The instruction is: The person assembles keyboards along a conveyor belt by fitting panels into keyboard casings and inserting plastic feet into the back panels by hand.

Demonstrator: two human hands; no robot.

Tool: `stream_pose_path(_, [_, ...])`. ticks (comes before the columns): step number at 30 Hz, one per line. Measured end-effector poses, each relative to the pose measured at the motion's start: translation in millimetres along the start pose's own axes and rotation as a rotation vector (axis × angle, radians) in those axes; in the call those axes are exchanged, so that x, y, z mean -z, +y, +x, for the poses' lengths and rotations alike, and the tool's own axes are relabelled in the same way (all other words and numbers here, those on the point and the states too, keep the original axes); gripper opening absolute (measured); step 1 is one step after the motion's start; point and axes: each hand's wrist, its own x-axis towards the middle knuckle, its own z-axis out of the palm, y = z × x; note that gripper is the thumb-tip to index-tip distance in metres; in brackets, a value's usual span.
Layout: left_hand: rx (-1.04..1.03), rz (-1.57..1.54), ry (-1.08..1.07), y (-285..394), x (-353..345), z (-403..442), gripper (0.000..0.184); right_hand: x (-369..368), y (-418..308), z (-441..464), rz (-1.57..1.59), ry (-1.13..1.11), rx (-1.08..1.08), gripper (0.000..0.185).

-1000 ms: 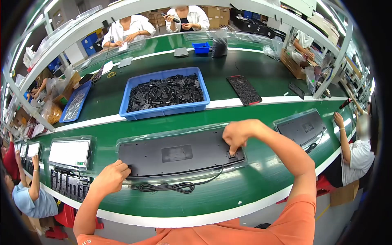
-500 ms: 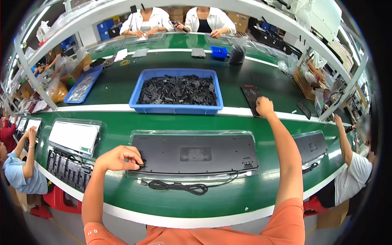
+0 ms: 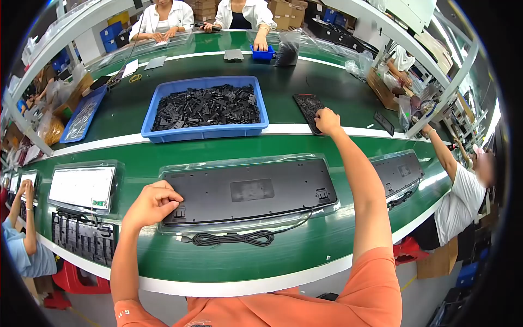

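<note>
The black keyboard (image 3: 299, 185) lies underside up, cable (image 3: 234, 238) coiled near, left hand (image 3: 155, 203) fingertips together above its left end, right hand (image 3: 328, 121) at the far tray (image 3: 304, 95), grip unclear.

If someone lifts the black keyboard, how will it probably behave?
The keyboard is probably stiff, being a long flat panel. Lying on its broad face, it seems unlikely to roll. Its looped cable, attached at one edge, would likely trail floppily.

Black keyboard (image 3: 299, 188), underside up, lying flat, bundled cable (image 3: 218, 239) alongside
</note>
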Motion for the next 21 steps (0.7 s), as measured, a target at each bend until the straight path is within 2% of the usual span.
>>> stream_pose_path(3, [0.016, 0.065, 0.122, 7.6, -13.0, 0.1, 0.008, 13.5, -12.1, 8.1, 0.011, -0.209, -0.089, 0.020])
stream_pose_path(5, [-0.060, 0.044, 0.193, 1.0, -19.1, 0.0, 0.005, 7.9, -4.6, 11.8, 0.024, -0.185, -0.058, 0.020])
stream_pose_path(6, [-0.034, 0.045, 0.235, -4.0, -20.3, -0.9, 0.005, 4.1, 0.3, 13.5, 0.045, -0.152, -0.049, 0.020])
stream_pose_path(8, [0.004, -0.447, 0.248, -14.0, -18.6, -5.0, 0.004, 0.3, 5.8, 14.1, 0.085, -0.062, -0.011, 0.021])
stream_pose_path(10, [0.062, -0.593, 0.258, -13.8, -9.2, -10.0, 0.005, 9.6, 6.4, 8.8, 0.164, 0.039, 0.037, 0.021])
stream_pose_path(12, [0.010, -0.547, 0.349, -22.4, 6.8, -19.8, 0.006, 25.3, 0.7, 3.3, 0.204, 0.094, 0.034, 0.020])
stream_pose_path(14, [-0.052, -0.499, 0.445, -26.8, 16.7, -22.7, 0.006, 34.2, -10.4, -0.7, 0.256, 0.230, 0.196, 0.017])
stream_pose_path(16, [-0.042, -0.530, 0.510, -31.1, 27.0, -25.3, 0.007, 48.1, -35.7, 0.5, 0.265, 0.265, 0.266, 0.015])
stream_pose_path(18, [-0.103, -0.437, 0.606, -38.7, 30.6, -21.3, 0.007, 81.3, -93.2, -26.2, 0.540, 0.145, 0.189, 0.011])
stream_pose_path(20, [-0.090, -0.403, 0.624, -41.6, 35.4, -23.4, 0.007, 120.8, -160.5, -59.4, 0.655, -0.012, 0.312, 0.011])
stream_pose_path(21, [-0.087, -0.361, 0.633, -41.8, 37.5, -24.0, 0.008, 127.1, -186.4, -73.5, 0.696, -0.030, 0.505, 0.011])
